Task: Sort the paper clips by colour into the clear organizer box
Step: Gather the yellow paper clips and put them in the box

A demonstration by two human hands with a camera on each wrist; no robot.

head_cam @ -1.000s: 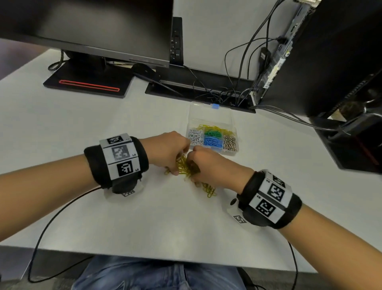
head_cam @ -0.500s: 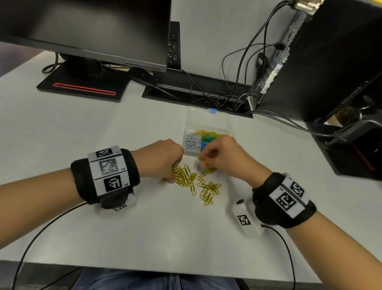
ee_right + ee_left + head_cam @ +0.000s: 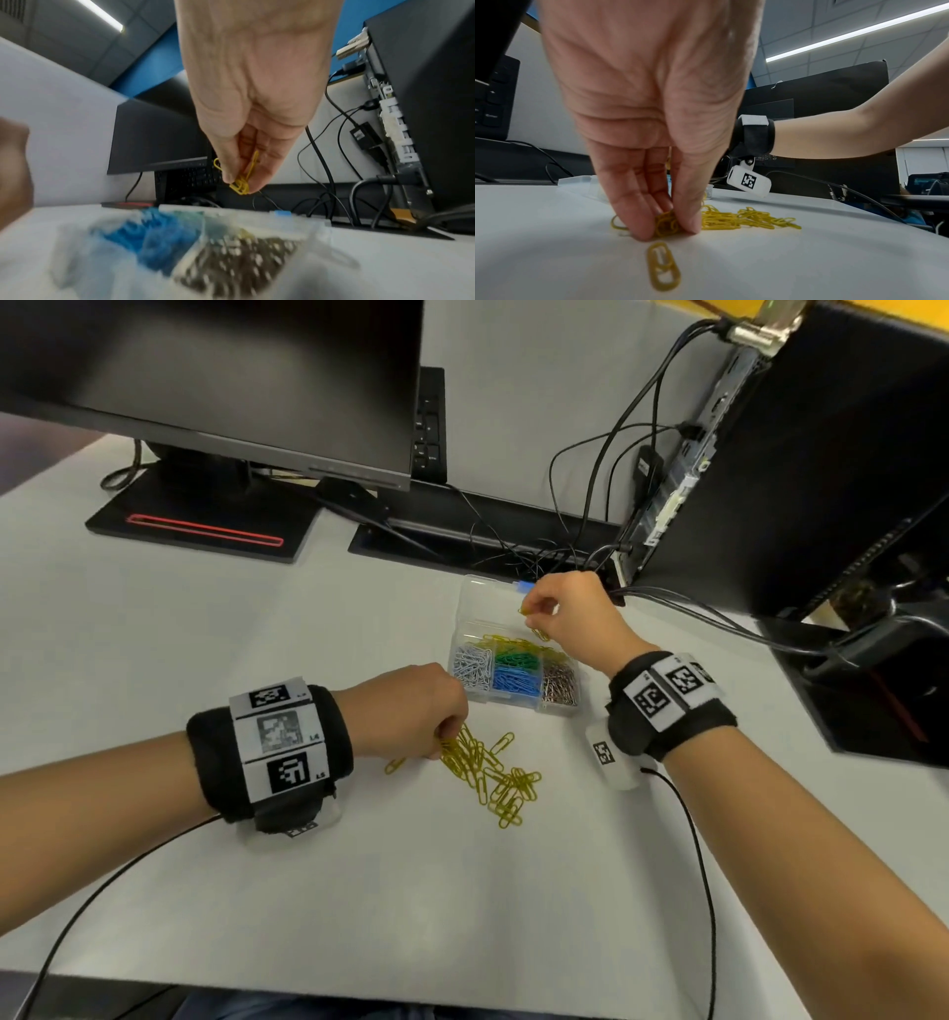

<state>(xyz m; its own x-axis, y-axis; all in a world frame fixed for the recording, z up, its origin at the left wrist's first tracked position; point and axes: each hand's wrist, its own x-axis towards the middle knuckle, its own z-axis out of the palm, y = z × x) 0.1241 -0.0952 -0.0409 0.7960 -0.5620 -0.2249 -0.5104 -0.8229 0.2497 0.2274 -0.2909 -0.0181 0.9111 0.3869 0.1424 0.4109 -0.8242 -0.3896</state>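
A clear organizer box [image 3: 481,603] stands open on the white desk, its compartments holding white, green, blue, silver and yellow clips. My right hand [image 3: 536,616] hovers above the box's back part and pinches a few yellow paper clips [image 3: 240,183]. A loose heap of yellow paper clips [image 3: 493,775] lies on the desk in front of the box. My left hand [image 3: 445,734] reaches down onto the heap's left end, where thumb and fingers pinch a small bunch of yellow clips [image 3: 666,224]. One single yellow clip [image 3: 663,266] lies apart, nearer to me.
A monitor on a black stand [image 3: 205,526] is at the back left. A black computer case [image 3: 801,454] with several cables [image 3: 590,516] stands at the back right, close behind the box. The desk's front edge [image 3: 359,991] runs near me.
My right hand has lifted off the heap with a few yellow clips and moved back and right over the box. The left hand has stayed on the heap.
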